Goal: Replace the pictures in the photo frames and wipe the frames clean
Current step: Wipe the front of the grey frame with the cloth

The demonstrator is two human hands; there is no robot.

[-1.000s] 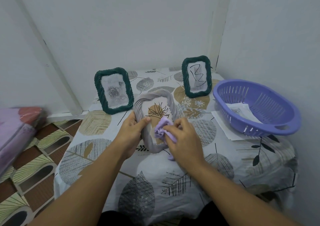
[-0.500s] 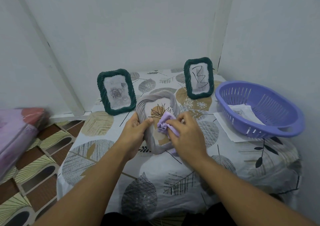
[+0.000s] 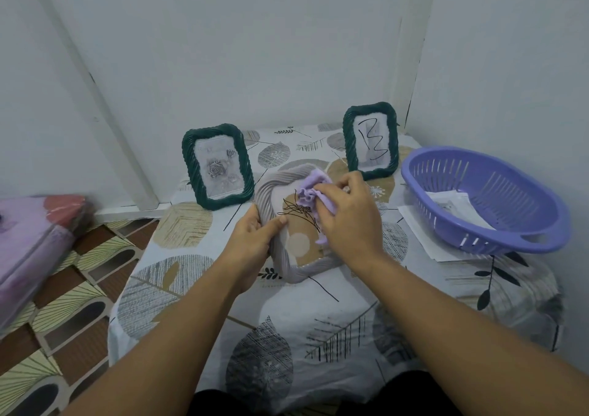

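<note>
A grey twisted-rim photo frame (image 3: 280,179) lies tilted on the leaf-print tablecloth (image 3: 178,275) in the middle. My left hand (image 3: 255,240) grips its left edge, thumb on the front. My right hand (image 3: 349,218) holds a bunched lilac cloth (image 3: 310,187) against the frame's upper right part, hiding that side. Two dark green frames stand upright behind: one (image 3: 218,167) with a rose picture at the left, one (image 3: 371,141) with a black scribble at the right.
A purple slotted basket (image 3: 484,199) with papers inside sits at the right, on white sheets (image 3: 420,234). Walls close in behind and on the right. A pink wrapped bundle (image 3: 35,240) lies at the left over the patterned floor (image 3: 57,320).
My right hand has carried the cloth up from the frame's middle to its upper right rim. My left hand keeps its hold on the left edge.
</note>
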